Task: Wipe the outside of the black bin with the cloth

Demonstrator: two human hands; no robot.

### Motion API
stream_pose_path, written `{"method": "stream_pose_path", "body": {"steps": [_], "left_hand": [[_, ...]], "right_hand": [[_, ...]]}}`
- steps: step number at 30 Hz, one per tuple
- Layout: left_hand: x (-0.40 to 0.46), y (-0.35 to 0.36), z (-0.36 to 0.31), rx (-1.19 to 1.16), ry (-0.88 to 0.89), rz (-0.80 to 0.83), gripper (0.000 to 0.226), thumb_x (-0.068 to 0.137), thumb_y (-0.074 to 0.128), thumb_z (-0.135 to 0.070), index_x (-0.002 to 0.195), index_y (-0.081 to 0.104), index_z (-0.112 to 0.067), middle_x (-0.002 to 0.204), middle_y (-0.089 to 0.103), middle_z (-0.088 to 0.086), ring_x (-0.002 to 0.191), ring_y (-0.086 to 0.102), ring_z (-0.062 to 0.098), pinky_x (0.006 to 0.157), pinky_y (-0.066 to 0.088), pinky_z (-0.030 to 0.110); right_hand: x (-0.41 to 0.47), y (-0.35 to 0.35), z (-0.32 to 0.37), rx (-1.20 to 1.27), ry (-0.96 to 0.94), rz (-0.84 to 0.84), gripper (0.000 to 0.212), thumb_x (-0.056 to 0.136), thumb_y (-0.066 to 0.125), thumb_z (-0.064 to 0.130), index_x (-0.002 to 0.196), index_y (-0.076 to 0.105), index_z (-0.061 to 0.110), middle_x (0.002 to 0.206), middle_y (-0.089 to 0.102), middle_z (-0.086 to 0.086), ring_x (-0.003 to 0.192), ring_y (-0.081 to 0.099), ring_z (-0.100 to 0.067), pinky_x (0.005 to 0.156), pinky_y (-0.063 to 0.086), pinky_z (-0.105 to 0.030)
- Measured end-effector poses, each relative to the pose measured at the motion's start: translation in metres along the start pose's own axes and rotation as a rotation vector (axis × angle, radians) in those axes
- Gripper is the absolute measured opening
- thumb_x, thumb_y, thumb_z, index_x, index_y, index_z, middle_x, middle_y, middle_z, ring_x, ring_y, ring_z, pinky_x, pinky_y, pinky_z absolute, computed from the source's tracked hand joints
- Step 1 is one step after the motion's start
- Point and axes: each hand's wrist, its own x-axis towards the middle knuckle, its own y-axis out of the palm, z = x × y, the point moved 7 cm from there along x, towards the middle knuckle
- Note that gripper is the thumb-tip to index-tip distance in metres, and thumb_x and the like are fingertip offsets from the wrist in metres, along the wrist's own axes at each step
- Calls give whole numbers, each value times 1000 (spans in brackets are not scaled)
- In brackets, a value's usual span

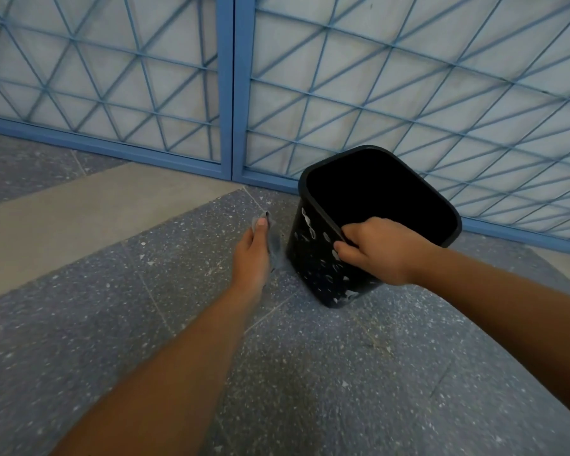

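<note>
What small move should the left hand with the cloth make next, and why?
Probably bring the cloth in the left hand rightward onto the black bin's speckled side wall: the cloth sits just beside it, apparently not touching, while the right hand grips the rim.

Speckled grey-blue terrazzo floor (310, 373) under both hands, w/ a plain beige strip (63, 218) left of them. Beyond them, blue metal grille panels (408, 93) over pale backing; even, soft light.
</note>
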Motion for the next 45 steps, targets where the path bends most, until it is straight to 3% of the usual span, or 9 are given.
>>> {"method": "stream_pose_path", "body": {"steps": [7, 11, 15, 17, 22, 26, 29, 32, 45], "left_hand": [[9, -27, -6, -26, -9, -36, 53, 113, 43, -47, 151, 59, -14, 145, 65, 10, 131, 64, 25, 108, 51, 38], [16, -32, -1, -75, -31, -47, 53, 112, 45, -47, 152, 59, -15, 149, 63, 13, 139, 60, 30, 120, 46, 47], [18, -21, 3, -110, -15, -11, 47, 113, 43, -43, 143, 64, -13, 119, 72, -1, 122, 65, 24, 104, 50, 35], [16, -9, 2, -127, -17, 38, 52, 113, 41, -43, 151, 57, -12, 138, 68, 5, 131, 63, 24, 111, 48, 34], [7, 16, -12, -200, 109, 49, 38, 115, 38, -35, 137, 64, -17, 114, 71, -14, 100, 69, -9, 82, 54, 6], [-2, 62, -34, -300, 230, 205, 42, 118, 25, -31, 157, 40, -31, 144, 55, -26, 123, 53, -26, 105, 44, 3], [13, 85, -45, -433, 157, 262, 56, 115, 22, -51, 168, 28, -33, 169, 39, -14, 154, 38, 1, 128, 32, 24], [40, 90, -50, -487, 46, 267, 63, 113, 22, -59, 167, 34, -29, 163, 49, -5, 150, 48, 14, 128, 36, 37], [34, 81, -35, -300, 157, 177, 55, 110, 39, -60, 154, 54, -31, 155, 58, -8, 145, 53, 5, 121, 42, 31]], "right_hand": [[51, -14, 2, 160, 214, -180, 47, 93, 42, 52, 65, 49, 16, 69, 56, -7, 71, 57, -29, 65, 46, -37], [42, -11, 7, 203, 241, -197, 53, 85, 40, 68, 80, 53, 17, 69, 60, -4, 68, 59, -25, 64, 49, -37], [17, 3, 13, 10, 173, -168, 37, 92, 39, 54, 88, 49, 18, 76, 61, -6, 72, 61, -29, 65, 51, -40], [17, 4, 14, -73, 135, -175, 36, 95, 35, 48, 83, 48, 17, 71, 60, -6, 68, 61, -29, 62, 50, -39], [25, 6, 10, -151, 67, -98, 37, 97, 32, 46, 85, 51, 16, 74, 63, -7, 67, 61, -26, 67, 51, -41], [27, 7, 20, -142, -3, -56, 31, 98, 33, 44, 87, 46, 18, 83, 66, -9, 76, 62, -29, 67, 46, -37], [28, 8, 28, -169, -41, -46, 28, 98, 31, 44, 84, 38, 20, 83, 64, -7, 75, 61, -27, 67, 45, -36], [30, 6, 27, -177, -53, -73, 29, 98, 30, 43, 82, 39, 21, 79, 63, -5, 72, 61, -25, 65, 46, -36], [30, 8, 24, -155, -175, -178, 30, 95, 44, 38, 69, 42, 22, 54, 53, 1, 46, 53, -19, 47, 41, -32]]}}
